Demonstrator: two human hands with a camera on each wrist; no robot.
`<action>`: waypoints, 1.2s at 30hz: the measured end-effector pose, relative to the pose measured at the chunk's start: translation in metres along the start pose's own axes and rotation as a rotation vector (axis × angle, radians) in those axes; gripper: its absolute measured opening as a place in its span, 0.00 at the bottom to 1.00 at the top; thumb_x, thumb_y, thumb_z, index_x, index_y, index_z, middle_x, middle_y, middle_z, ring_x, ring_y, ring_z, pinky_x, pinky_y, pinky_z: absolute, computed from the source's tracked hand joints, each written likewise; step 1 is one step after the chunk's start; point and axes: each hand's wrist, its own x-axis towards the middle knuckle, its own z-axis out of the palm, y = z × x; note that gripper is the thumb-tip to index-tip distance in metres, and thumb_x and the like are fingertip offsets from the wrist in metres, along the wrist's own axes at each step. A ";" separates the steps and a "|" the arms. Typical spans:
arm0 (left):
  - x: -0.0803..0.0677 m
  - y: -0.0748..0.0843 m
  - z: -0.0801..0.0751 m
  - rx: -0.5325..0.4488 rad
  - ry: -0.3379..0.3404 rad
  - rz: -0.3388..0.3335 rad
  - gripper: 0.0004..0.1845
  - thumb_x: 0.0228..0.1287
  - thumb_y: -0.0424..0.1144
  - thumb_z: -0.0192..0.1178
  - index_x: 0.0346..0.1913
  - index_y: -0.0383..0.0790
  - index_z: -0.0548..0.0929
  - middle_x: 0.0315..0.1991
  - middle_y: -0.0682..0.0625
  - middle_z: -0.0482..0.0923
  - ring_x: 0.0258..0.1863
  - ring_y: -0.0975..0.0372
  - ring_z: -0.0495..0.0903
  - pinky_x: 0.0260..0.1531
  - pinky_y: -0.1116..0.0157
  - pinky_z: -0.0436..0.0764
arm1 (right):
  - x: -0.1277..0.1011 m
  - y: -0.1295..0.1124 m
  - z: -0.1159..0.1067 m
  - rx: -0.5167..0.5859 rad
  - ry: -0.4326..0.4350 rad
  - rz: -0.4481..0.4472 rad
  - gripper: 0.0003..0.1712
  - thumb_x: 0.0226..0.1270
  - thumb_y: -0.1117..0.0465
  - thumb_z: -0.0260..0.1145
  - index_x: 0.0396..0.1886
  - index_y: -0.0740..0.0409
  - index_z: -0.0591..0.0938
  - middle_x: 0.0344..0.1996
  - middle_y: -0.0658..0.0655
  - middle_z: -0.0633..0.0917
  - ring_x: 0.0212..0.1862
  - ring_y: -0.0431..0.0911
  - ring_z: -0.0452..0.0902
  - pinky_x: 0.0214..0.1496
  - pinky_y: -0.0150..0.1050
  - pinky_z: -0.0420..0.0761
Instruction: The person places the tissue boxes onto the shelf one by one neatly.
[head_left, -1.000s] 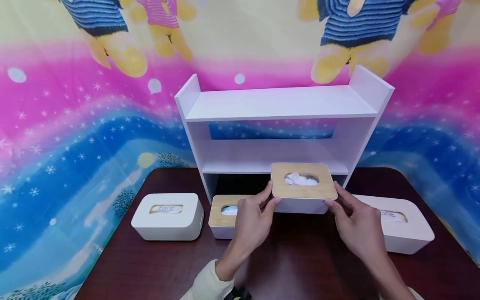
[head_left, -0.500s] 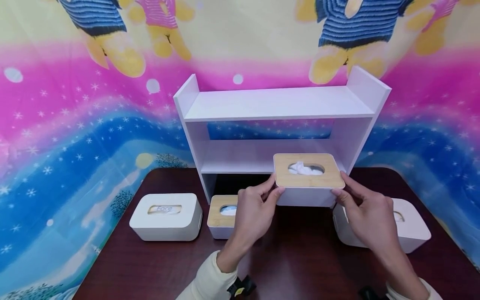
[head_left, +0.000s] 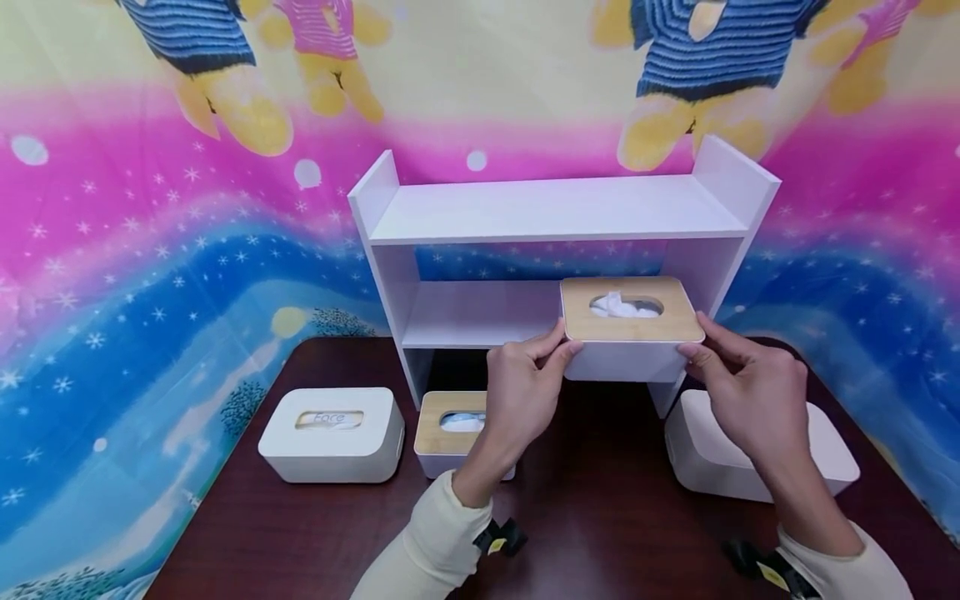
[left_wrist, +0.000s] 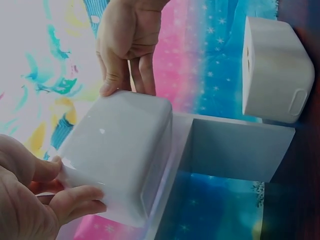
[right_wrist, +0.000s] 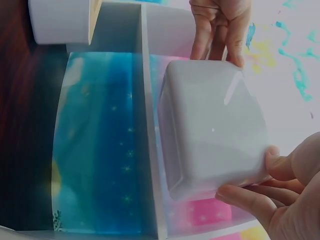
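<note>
Between both hands a white tissue box with a bamboo lid (head_left: 633,327) hangs in the air, level, before the right part of the shelf's middle tier. My left hand (head_left: 522,387) grips its left end, thumb at the front corner. The right hand (head_left: 757,400) grips the opposite end in the same way. White tissue shows in the lid's oval slot. Both wrist views look up at the box's smooth white underside (left_wrist: 117,145). Left of my left wrist, a second bamboo-lidded tissue box (head_left: 435,437) stands on the table, partly hidden by that arm.
A white shelf unit (head_left: 555,208) stands at the back of the dark wooden table (head_left: 592,533). One all-white tissue box (head_left: 330,450) sits at the left. Another white box (head_left: 705,450) lies at the right, partly behind my right forearm. A patterned cloth hangs behind.
Both hands have raised the bamboo-lidded tissue box and carried it slightly right, from below the middle tier's edge to in front of that tier. The boxes on the table stay put.
</note>
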 end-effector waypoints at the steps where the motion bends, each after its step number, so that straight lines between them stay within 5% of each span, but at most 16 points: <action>1: 0.003 -0.001 0.003 0.001 0.008 0.005 0.22 0.71 0.43 0.72 0.65 0.46 0.85 0.60 0.47 0.87 0.47 0.60 0.92 0.39 0.73 0.89 | 0.003 0.001 0.001 0.018 0.001 0.006 0.29 0.74 0.60 0.74 0.72 0.51 0.80 0.57 0.73 0.87 0.33 0.08 0.75 0.34 0.14 0.77; 8: 0.021 -0.004 0.021 -0.016 0.048 -0.005 0.20 0.71 0.42 0.72 0.63 0.44 0.86 0.61 0.46 0.85 0.60 0.58 0.86 0.50 0.67 0.88 | 0.022 0.009 0.007 0.060 0.009 0.096 0.27 0.76 0.58 0.72 0.72 0.47 0.80 0.66 0.66 0.83 0.41 0.20 0.84 0.35 0.16 0.80; 13: 0.033 -0.008 0.032 -0.025 0.078 -0.007 0.19 0.71 0.41 0.73 0.62 0.42 0.87 0.59 0.45 0.87 0.50 0.57 0.91 0.34 0.76 0.87 | 0.032 0.016 0.014 0.078 0.041 0.114 0.26 0.76 0.57 0.72 0.71 0.47 0.80 0.67 0.63 0.84 0.43 0.25 0.86 0.35 0.17 0.81; 17: 0.040 -0.013 0.039 0.001 0.107 0.032 0.19 0.71 0.42 0.73 0.61 0.43 0.87 0.57 0.44 0.88 0.34 0.58 0.92 0.22 0.78 0.79 | 0.039 0.021 0.020 0.053 0.089 0.093 0.25 0.76 0.56 0.73 0.69 0.48 0.82 0.63 0.63 0.86 0.48 0.40 0.89 0.35 0.15 0.79; 20: 0.044 -0.016 0.043 0.022 0.123 0.067 0.19 0.71 0.43 0.73 0.61 0.43 0.88 0.56 0.45 0.89 0.28 0.59 0.90 0.18 0.77 0.74 | 0.044 0.023 0.024 0.025 0.130 0.068 0.24 0.76 0.55 0.73 0.69 0.50 0.83 0.58 0.66 0.88 0.39 0.25 0.87 0.33 0.12 0.76; 24: 0.047 -0.018 0.048 0.067 0.147 0.103 0.20 0.71 0.45 0.73 0.61 0.43 0.88 0.56 0.47 0.89 0.45 0.60 0.92 0.29 0.81 0.80 | 0.046 0.024 0.028 0.012 0.161 0.055 0.25 0.78 0.57 0.71 0.70 0.52 0.82 0.55 0.68 0.89 0.30 0.08 0.70 0.33 0.09 0.72; 28: 0.048 -0.019 0.050 0.078 0.166 0.116 0.20 0.71 0.45 0.73 0.61 0.42 0.88 0.56 0.47 0.89 0.50 0.61 0.90 0.36 0.80 0.84 | 0.045 0.023 0.032 -0.009 0.185 0.051 0.25 0.78 0.58 0.71 0.71 0.54 0.81 0.56 0.69 0.88 0.39 0.33 0.91 0.34 0.08 0.69; 31: 0.048 -0.020 0.051 0.069 0.171 0.118 0.19 0.71 0.44 0.73 0.61 0.42 0.88 0.56 0.46 0.89 0.44 0.62 0.92 0.32 0.81 0.82 | 0.045 0.022 0.034 -0.017 0.191 0.054 0.26 0.78 0.56 0.70 0.72 0.54 0.80 0.57 0.69 0.88 0.50 0.61 0.91 0.36 0.08 0.68; 36: 0.048 -0.020 0.051 0.041 0.156 0.100 0.20 0.72 0.44 0.72 0.62 0.40 0.87 0.56 0.44 0.88 0.35 0.62 0.92 0.23 0.82 0.77 | 0.044 0.020 0.033 -0.051 0.162 0.075 0.27 0.80 0.53 0.68 0.74 0.53 0.78 0.59 0.68 0.87 0.55 0.64 0.89 0.43 0.25 0.82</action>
